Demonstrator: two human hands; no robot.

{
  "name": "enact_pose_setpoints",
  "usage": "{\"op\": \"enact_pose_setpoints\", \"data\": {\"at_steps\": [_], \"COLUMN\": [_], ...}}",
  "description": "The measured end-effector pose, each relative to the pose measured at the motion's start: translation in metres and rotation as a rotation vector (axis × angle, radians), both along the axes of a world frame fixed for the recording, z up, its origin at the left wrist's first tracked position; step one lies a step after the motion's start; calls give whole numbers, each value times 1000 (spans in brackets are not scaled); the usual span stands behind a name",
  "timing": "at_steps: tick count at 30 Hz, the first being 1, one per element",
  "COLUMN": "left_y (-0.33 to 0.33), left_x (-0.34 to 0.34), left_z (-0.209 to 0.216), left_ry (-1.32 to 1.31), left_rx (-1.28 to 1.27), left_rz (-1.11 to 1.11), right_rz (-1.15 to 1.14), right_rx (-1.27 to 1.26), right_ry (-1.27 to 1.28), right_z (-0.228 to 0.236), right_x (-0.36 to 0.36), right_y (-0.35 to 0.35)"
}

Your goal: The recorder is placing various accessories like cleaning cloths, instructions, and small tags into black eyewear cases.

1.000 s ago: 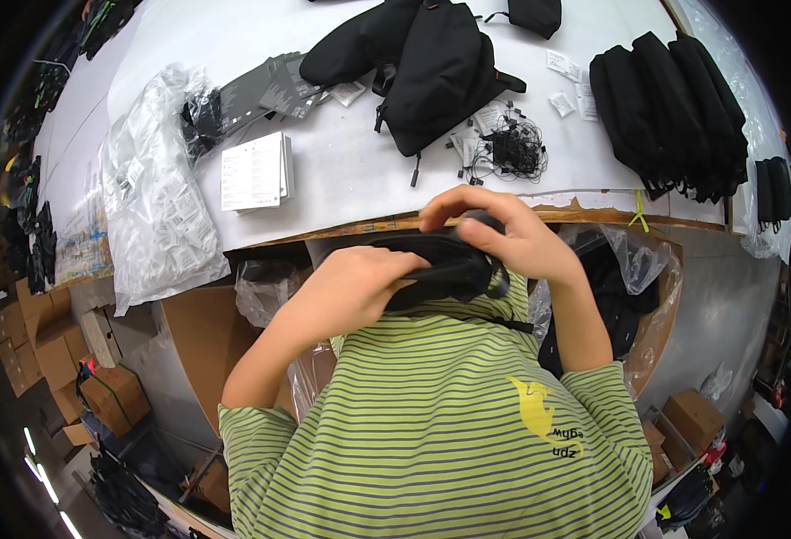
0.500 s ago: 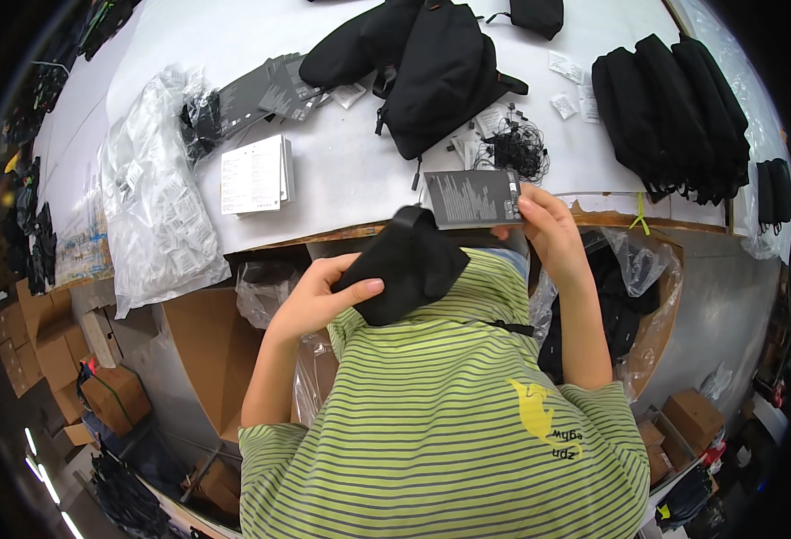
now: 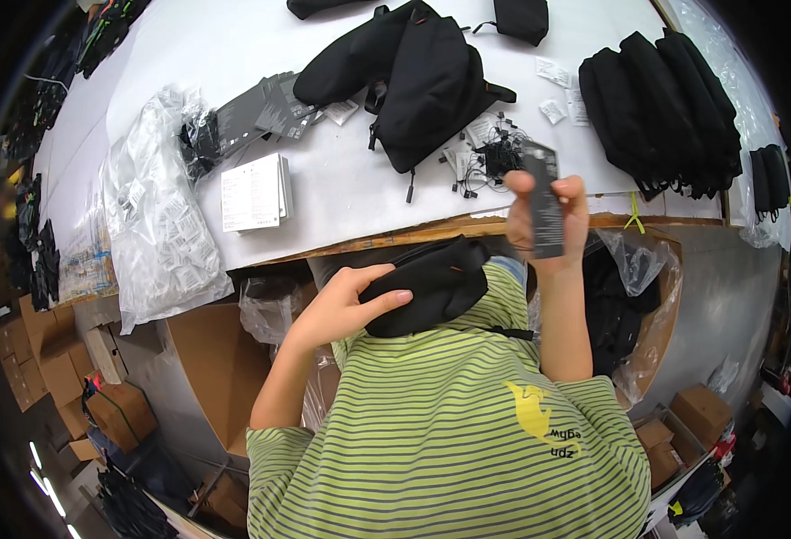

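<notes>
My left hand [image 3: 346, 305] grips a small black bag [image 3: 431, 292] against my striped shirt, thumb on its near face and fingers over its far side. Raised to the right of it, my right hand [image 3: 553, 225] pinches a dark grey printed hang tag [image 3: 545, 202] between thumb and fingers, turned nearly upright. Just behind that tag lies a tangle of black tag strings [image 3: 501, 154] on the white table. Several black bags [image 3: 431, 90] are heaped beyond, at the table's middle.
A stack of white cards [image 3: 254, 195] stands left of centre, beside dark grey tags [image 3: 265, 108] and a clear plastic sack of small packets [image 3: 166, 216]. Black pouches [image 3: 660, 117] stand in a row at right. Cardboard boxes [image 3: 211, 368] sit below the wooden table edge [image 3: 369, 241].
My right hand has turned the tag from lying sideways to nearly upright, away from the bag. The bag in my left hand has tilted and shifted slightly right.
</notes>
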State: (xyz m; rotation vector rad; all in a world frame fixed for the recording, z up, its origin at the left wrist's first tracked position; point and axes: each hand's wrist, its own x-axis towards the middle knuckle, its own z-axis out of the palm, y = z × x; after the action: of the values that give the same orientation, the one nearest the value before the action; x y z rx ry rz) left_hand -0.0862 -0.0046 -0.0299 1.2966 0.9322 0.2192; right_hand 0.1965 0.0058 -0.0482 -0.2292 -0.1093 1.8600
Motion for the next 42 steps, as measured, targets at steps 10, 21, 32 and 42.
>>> {"op": "enact_pose_setpoints", "data": {"at_steps": [10,21,32,42], "left_y": [5,0,-4,-1], "left_x": [5,14,20,29], "left_z": [5,12,26,11], "left_ry": [69,135,285,128], "left_rx": [-58,141,371,1181], "left_rz": [-81,-109,-84,-263], "right_rz": [-178,-257,-131,382], "right_rx": [107,-362,302,984], "right_ry": [171,-506,-1548,-2077], "right_z": [7,6,43,44], "right_x": [8,-40,-30,-37], "right_y": [6,6,5,-22]}}
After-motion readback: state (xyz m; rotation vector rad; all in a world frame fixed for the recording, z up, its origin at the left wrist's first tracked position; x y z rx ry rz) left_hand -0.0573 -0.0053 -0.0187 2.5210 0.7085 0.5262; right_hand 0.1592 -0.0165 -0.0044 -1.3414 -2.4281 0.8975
